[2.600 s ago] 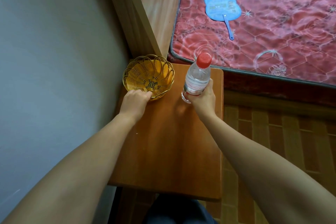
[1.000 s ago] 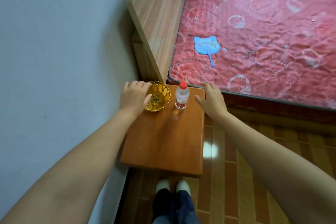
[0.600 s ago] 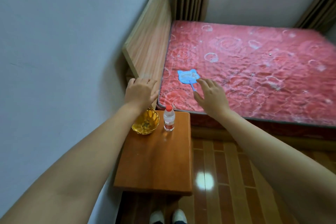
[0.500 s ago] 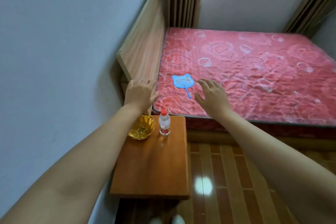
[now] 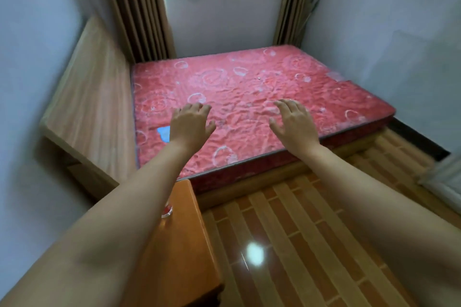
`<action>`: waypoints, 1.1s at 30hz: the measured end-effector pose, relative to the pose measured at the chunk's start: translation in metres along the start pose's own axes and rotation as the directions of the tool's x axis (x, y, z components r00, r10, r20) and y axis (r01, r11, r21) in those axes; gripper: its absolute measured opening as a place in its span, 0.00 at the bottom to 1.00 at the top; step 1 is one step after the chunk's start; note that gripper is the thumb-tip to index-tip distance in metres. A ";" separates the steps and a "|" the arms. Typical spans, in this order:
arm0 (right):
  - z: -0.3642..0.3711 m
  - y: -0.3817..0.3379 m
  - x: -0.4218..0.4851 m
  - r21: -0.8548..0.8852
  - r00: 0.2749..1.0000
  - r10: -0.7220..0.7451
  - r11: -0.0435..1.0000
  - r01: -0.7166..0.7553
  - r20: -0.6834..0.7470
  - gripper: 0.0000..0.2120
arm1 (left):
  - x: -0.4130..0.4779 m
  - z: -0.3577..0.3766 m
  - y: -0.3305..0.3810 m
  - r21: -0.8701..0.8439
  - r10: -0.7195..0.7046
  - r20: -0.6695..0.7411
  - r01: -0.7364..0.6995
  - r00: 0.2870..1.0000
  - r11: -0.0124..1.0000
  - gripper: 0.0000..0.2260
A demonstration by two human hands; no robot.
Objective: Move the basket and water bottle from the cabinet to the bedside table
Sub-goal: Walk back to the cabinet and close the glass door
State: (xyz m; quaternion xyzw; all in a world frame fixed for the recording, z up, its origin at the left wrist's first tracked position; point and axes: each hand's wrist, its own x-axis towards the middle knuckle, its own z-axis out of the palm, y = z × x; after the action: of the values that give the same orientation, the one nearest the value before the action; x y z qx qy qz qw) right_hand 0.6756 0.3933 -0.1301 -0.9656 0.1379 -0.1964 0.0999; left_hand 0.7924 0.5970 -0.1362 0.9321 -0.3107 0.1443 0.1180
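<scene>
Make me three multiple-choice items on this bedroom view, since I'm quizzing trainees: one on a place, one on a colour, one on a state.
1. Where is the bedside table?
A. lower left, beside the bed
B. under the window
C. on the mattress

2. What colour is the mattress?
A. blue
B. red
C. white

3. How are the left hand and right hand?
A. both gripping a bottle
B. fists closed
C. open and empty

Answers: 1 A, its wooden top adjoins the bed corner. 2 B, red patterned cover. 3 C, fingers spread, holding nothing.

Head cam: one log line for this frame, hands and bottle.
left hand: open, empty | right hand: open, empty | both raised before bed | bottle: on table, mostly behind left arm | basket: hidden
</scene>
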 end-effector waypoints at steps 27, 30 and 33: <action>-0.207 0.261 -0.224 -0.127 0.602 0.618 0.637 -0.760 -0.505 0.23 | 0.039 0.036 0.495 -0.391 0.816 -0.219 -0.814 0.535 0.429 0.16; -0.223 0.270 -0.261 -0.151 0.510 0.649 0.526 -0.837 -0.564 0.26 | 0.018 0.037 0.540 -0.407 0.872 -0.242 -0.860 0.426 0.307 0.17; -0.237 0.272 -0.297 -0.123 0.384 0.692 0.397 -0.910 -0.611 0.26 | -0.005 0.037 0.578 -0.432 0.904 -0.295 -0.887 0.309 0.163 0.17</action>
State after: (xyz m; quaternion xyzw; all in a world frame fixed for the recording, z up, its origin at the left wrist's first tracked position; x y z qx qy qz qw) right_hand 0.2547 0.1955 -0.0879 -0.6793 0.6620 -0.3080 -0.0739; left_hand 0.4414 0.1379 -0.0974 0.4983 -0.8253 0.0805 0.2532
